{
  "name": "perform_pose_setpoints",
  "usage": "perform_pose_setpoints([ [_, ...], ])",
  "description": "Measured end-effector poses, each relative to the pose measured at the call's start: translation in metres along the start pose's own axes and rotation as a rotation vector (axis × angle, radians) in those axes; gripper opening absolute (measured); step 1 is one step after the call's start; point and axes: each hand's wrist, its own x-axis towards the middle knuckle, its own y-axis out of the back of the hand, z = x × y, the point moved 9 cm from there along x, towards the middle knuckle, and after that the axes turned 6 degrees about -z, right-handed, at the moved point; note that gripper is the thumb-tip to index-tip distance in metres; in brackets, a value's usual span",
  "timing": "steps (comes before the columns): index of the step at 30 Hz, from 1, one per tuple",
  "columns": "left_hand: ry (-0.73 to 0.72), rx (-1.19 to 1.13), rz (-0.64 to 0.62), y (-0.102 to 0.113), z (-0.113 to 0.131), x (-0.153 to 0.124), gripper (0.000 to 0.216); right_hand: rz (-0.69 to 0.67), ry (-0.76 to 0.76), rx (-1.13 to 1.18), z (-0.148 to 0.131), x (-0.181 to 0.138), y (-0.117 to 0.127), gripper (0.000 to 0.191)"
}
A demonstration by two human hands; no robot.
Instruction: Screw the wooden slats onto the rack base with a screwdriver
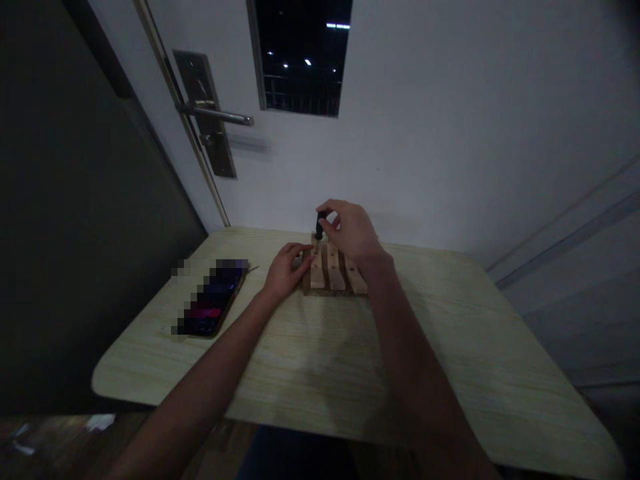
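At mid-frame in the head view, the right hand [353, 233] pinches a dark-handled tool [320, 221] upright on the slatted wood piece [335, 275] lying on the table [400, 360], the left hand [285, 270] flat and ungripping against its left edge; keeping the tool vertical and the wood pinned seems wise.

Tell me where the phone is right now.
In the head view the phone lies on the table, on its left side, just left of the left hand.
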Motion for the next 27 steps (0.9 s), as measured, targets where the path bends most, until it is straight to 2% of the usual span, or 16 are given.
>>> perform_pose_setpoints([
  [3,-0.006,-0.008,0.006,0.000,0.001,0.000,0.030,0.020,-0.001,-0.008,-0.002,-0.001,0.003,0.025],
  [7,-0.003,-0.016,0.005,0.000,0.001,0.000,0.030,0.042,-0.004,-0.011,-0.002,-0.001,0.001,0.014],
  [14,0.010,-0.016,-0.004,0.000,0.001,-0.001,0.031,0.053,-0.036,0.109,0.009,0.001,0.001,0.023],
  [20,0.029,-0.016,-0.008,0.001,0.001,0.000,0.031,0.054,-0.038,0.109,0.005,0.000,0.006,0.026],
  [24,0.027,-0.013,-0.005,0.000,0.000,0.000,0.032,0.055,-0.024,0.078,0.005,0.001,0.003,0.016],
  [27,0.022,-0.011,-0.009,-0.001,-0.001,0.000,0.032,0.074,0.017,0.119,0.005,0.001,0.003,0.016],
])
